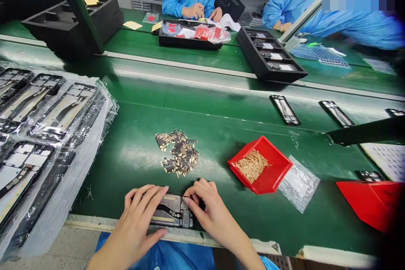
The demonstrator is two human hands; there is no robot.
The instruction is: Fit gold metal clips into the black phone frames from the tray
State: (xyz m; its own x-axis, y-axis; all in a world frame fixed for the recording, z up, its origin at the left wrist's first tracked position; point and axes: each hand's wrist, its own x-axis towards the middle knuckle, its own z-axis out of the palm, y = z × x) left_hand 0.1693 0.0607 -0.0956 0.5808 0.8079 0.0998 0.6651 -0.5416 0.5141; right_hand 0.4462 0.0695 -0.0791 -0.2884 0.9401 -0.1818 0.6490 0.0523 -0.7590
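A dark phone frame (172,211) lies near the front edge of the green table. My left hand (139,215) rests on its left end, fingers curled over it and thumb beneath, holding it down. My right hand (209,211) is at its right end, fingertips pinched together against the frame's top edge; what they pinch is too small to make out. Just beyond the frame lies a loose pile of small gold parts (179,152).
A red bin (275,173) of gold strips and a clear bag (299,183) sit to the right. Plastic-wrapped trays of frames (38,135) fill the left. Phone frames (284,109) lie on the belt. Two people in blue coats work across the table at black trays (268,57).
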